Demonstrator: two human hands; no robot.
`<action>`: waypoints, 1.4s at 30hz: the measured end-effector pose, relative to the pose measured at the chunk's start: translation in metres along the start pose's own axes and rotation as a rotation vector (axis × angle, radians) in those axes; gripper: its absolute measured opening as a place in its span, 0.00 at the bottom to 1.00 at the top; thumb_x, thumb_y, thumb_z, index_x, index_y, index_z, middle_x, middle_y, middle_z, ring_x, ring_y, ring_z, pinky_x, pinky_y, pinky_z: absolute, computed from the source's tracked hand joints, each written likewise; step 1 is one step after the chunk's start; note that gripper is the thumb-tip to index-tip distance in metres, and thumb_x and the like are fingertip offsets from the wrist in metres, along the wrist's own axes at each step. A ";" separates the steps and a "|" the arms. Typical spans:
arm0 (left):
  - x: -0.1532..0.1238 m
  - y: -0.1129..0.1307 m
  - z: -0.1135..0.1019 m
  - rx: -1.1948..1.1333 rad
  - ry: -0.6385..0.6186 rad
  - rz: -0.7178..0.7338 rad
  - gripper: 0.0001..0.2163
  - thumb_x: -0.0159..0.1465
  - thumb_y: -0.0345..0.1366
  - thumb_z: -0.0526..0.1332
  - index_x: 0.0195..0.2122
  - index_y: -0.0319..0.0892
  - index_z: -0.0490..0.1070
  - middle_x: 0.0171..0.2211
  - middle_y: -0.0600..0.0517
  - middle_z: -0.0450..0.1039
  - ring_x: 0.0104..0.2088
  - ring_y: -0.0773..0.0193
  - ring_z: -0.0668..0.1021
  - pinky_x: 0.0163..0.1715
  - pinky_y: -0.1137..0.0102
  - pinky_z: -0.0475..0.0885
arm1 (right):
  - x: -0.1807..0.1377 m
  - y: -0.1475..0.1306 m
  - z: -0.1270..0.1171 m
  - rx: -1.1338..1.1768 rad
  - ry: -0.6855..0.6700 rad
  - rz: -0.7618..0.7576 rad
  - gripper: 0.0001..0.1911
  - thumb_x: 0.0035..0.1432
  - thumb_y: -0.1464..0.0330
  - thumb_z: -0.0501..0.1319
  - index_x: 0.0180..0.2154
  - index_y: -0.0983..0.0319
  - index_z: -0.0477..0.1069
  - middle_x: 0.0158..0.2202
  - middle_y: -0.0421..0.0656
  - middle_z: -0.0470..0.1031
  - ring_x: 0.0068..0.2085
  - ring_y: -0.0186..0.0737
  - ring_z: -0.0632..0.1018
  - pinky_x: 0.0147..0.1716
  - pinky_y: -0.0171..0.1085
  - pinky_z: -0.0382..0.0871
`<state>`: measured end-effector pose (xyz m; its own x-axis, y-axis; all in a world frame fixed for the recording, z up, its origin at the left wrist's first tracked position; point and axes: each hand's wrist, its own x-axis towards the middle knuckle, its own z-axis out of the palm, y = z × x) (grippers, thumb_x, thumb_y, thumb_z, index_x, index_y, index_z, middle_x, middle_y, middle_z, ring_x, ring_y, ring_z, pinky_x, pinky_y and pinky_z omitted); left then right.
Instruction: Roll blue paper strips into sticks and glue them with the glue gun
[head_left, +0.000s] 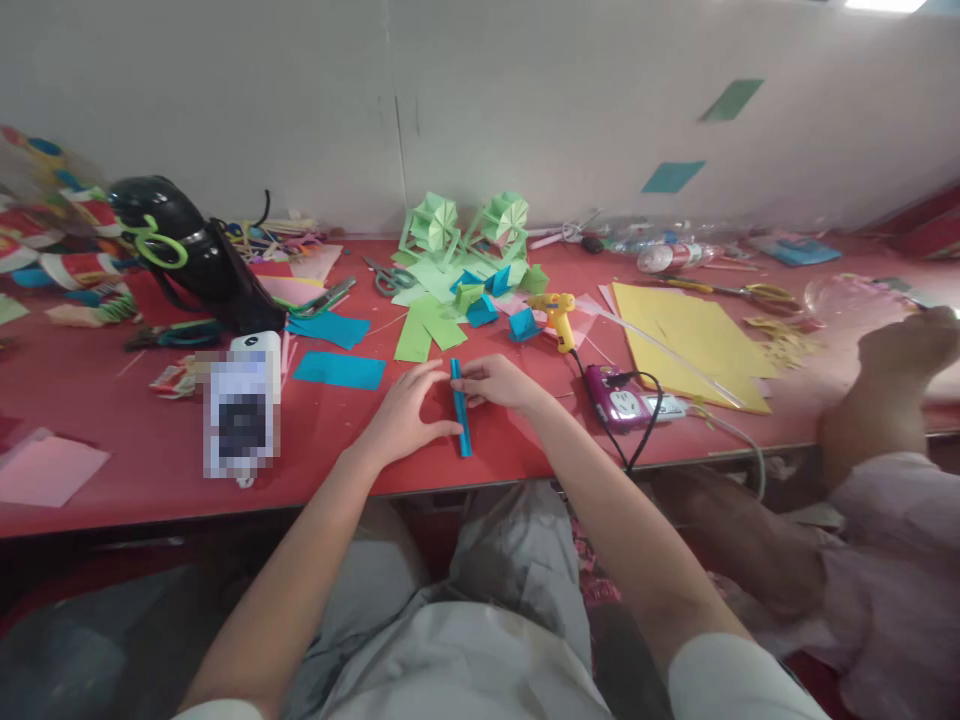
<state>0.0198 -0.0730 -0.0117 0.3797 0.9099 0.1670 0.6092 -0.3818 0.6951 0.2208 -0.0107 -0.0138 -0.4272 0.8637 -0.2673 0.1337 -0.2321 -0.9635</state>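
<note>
A narrow folded strip of blue paper (460, 420) lies on the red table (112, 400) near its front edge. My left hand (405, 412) rests on the table beside the strip, fingers curved, thumb and fingertips pressing its left side. My right hand (496, 382) pinches the strip's upper end from the right. Both hands are closed on the strip.
Flat blue sheets (339, 370), green paper pieces (427, 330) and green folded fans (465, 225) lie behind. A yellow glue gun (557, 315), power strip (619, 400), yellow sheet (694, 340), scissors (386, 275), black helmet (176, 235) and phone (244, 405) are around. Another person's arm (885, 390) is at right.
</note>
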 end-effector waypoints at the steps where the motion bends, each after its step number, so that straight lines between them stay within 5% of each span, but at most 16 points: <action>1: 0.000 -0.002 -0.001 0.043 -0.023 0.013 0.36 0.56 0.53 0.71 0.62 0.49 0.63 0.70 0.43 0.56 0.69 0.44 0.60 0.65 0.49 0.61 | 0.000 0.000 0.002 -0.010 0.025 0.020 0.14 0.42 0.65 0.78 0.30 0.64 0.78 0.23 0.37 0.77 0.24 0.31 0.78 0.25 0.29 0.78; 7: 0.004 -0.003 0.001 0.195 -0.180 0.015 0.42 0.57 0.59 0.66 0.70 0.50 0.55 0.74 0.47 0.45 0.73 0.47 0.49 0.71 0.45 0.42 | 0.001 0.000 0.012 -0.090 0.119 0.061 0.08 0.50 0.74 0.73 0.32 0.63 0.76 0.21 0.37 0.76 0.20 0.31 0.76 0.22 0.30 0.76; 18: 0.004 0.002 0.002 0.286 -0.213 -0.029 0.41 0.58 0.58 0.65 0.69 0.49 0.56 0.73 0.49 0.47 0.73 0.47 0.50 0.71 0.46 0.37 | -0.009 -0.007 0.018 -0.632 0.299 -0.053 0.09 0.51 0.69 0.71 0.34 0.61 0.72 0.26 0.40 0.79 0.28 0.38 0.80 0.29 0.33 0.69; 22: 0.004 0.003 0.003 0.299 -0.219 -0.014 0.41 0.58 0.59 0.64 0.69 0.50 0.56 0.73 0.50 0.48 0.73 0.48 0.50 0.71 0.45 0.37 | -0.029 -0.005 -0.008 -0.712 0.467 -0.105 0.11 0.55 0.62 0.68 0.35 0.62 0.74 0.33 0.45 0.80 0.36 0.42 0.80 0.36 0.36 0.71; 27: 0.004 0.002 0.003 0.314 -0.222 -0.007 0.41 0.59 0.60 0.63 0.70 0.49 0.56 0.74 0.51 0.46 0.73 0.48 0.50 0.71 0.44 0.36 | -0.049 0.003 -0.070 -0.925 0.913 -0.153 0.15 0.59 0.64 0.60 0.46 0.65 0.73 0.44 0.55 0.78 0.46 0.52 0.78 0.49 0.47 0.70; 29: 0.003 0.002 0.004 0.316 -0.217 -0.006 0.41 0.59 0.59 0.62 0.70 0.49 0.55 0.74 0.51 0.46 0.73 0.48 0.50 0.71 0.44 0.36 | -0.047 0.002 -0.091 -1.015 0.987 -0.108 0.20 0.59 0.64 0.59 0.50 0.68 0.71 0.49 0.60 0.75 0.50 0.57 0.76 0.51 0.51 0.68; 36: 0.003 0.003 0.004 0.309 -0.211 0.001 0.42 0.58 0.58 0.64 0.70 0.50 0.53 0.74 0.50 0.47 0.73 0.47 0.50 0.71 0.44 0.35 | -0.011 -0.016 -0.117 -1.051 0.900 0.171 0.23 0.58 0.61 0.62 0.53 0.64 0.71 0.51 0.58 0.77 0.53 0.58 0.76 0.49 0.51 0.70; 42: 0.003 0.002 0.005 0.296 -0.189 0.007 0.44 0.58 0.56 0.64 0.72 0.49 0.48 0.73 0.48 0.47 0.73 0.48 0.50 0.71 0.45 0.35 | 0.002 -0.013 -0.120 -0.921 0.888 0.098 0.17 0.56 0.69 0.60 0.48 0.63 0.75 0.44 0.52 0.80 0.46 0.53 0.78 0.43 0.44 0.72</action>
<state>0.0257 -0.0716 -0.0131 0.4901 0.8715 0.0194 0.7709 -0.4437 0.4569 0.3261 0.0477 -0.0003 0.3122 0.9437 0.1092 0.8488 -0.2254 -0.4783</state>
